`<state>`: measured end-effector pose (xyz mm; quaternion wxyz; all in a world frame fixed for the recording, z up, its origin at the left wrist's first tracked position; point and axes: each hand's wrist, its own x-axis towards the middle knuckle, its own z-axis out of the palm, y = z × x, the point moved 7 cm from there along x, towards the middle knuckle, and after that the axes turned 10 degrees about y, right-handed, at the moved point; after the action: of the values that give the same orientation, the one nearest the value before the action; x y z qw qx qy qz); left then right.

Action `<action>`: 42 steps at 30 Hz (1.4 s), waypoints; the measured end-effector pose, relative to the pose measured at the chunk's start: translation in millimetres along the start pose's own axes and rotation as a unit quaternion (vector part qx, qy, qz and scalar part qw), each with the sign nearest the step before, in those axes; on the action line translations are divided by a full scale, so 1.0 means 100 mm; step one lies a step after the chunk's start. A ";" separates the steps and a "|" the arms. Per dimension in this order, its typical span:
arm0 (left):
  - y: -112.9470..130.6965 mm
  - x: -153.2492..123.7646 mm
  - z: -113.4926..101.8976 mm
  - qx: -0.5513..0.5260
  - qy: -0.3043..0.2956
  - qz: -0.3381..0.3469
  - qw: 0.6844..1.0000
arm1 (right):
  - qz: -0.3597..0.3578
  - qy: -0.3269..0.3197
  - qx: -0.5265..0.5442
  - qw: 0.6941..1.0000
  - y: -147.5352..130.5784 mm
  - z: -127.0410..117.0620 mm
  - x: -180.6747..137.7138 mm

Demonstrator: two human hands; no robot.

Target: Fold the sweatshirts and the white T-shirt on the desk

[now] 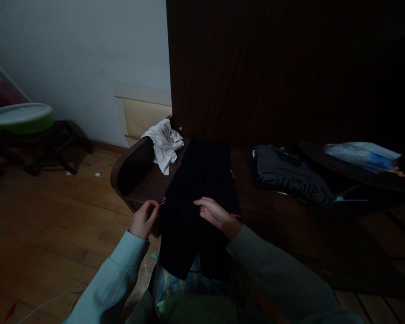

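Observation:
Black trousers (202, 180) with small pink marks lie spread over a dark wooden bench, their two leg ends hanging toward my lap. At the left edge of the trousers, beside a pink mark, my left hand (145, 219) pinches the cloth. My right hand (216, 212) is over the middle, thumb and fingers closed on the fabric there. A crumpled white cloth (164, 145) rests by the bench's left arm, just beyond the trousers.
The dark bench (145, 182) has a curved left arm. To the right lie folded dark grey clothes (286, 173) with lettering and a plastic packet (361, 155). A green basin (23, 119) with a whitish top stands on a low stool (60, 139). A cable (50, 299) trails across the floor.

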<state>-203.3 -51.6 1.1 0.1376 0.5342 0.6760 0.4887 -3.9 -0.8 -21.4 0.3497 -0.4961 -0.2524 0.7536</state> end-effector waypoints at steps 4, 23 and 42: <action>-0.08 -0.01 0.03 -0.067 -0.011 -0.057 0.996 | -0.005 -0.015 -0.024 1.000 -0.01 0.03 -0.03; -0.41 -0.21 0.15 -0.115 0.103 -0.150 0.977 | -0.024 0.008 -0.065 0.998 0.00 0.00 -0.02; -0.46 -0.15 0.16 -0.145 0.061 -0.110 0.981 | -0.046 0.056 -0.043 0.996 0.96 -0.02 -0.36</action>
<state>-213.2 -54.3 -49.1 0.2255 0.4003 0.6596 0.5949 -19.2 -89.3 -71.1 0.3754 -0.5398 -0.2872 0.6966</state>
